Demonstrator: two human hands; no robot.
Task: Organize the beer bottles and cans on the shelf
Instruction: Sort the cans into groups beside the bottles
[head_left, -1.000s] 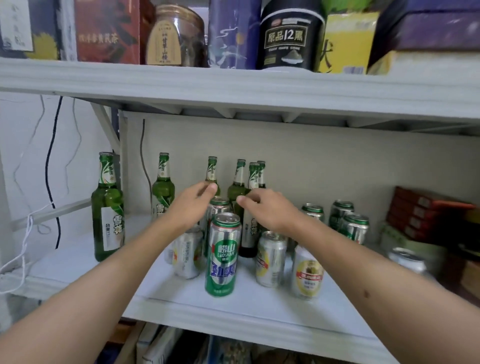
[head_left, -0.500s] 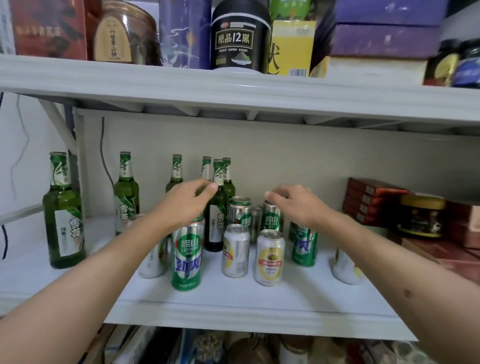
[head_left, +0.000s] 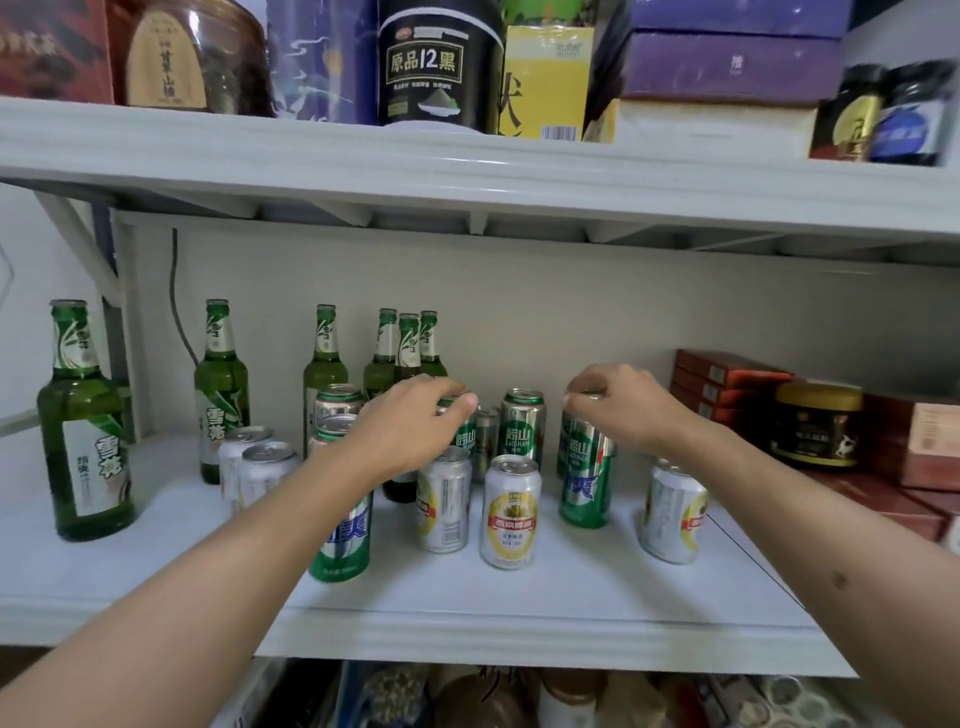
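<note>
Seemingly mid-sort, a person reaches both bare arms onto a white shelf (head_left: 519, 613) crowded with beer. The left hand (head_left: 410, 426) curls over the top of a tall green can (head_left: 464, 434) in the middle of the cluster, fingertips on its rim. The right hand (head_left: 621, 402) grips the top of another tall green can (head_left: 584, 473) standing further right, fingers bent around its lid.

Between the two hands stands a third green can (head_left: 522, 423), with a short silver-and-gold can (head_left: 510, 512) just in front of it and a similar silver can (head_left: 443, 506) beside that. Under the left forearm, a green can (head_left: 343, 535) stands nearest the shelf edge. A lone silver can (head_left: 672, 512) sits apart on the right, and two more silver cans (head_left: 257, 467) stand on the left.

Green glass bottles (head_left: 400, 353) line the back, with one large bottle (head_left: 85, 431) standing alone at far left. Red boxes (head_left: 722, 379) and a dark jar with a gold lid (head_left: 816, 423) occupy the right end. Above, an upper shelf (head_left: 467, 171) carries a black tub (head_left: 439, 62) and purple boxes (head_left: 727, 67).
</note>
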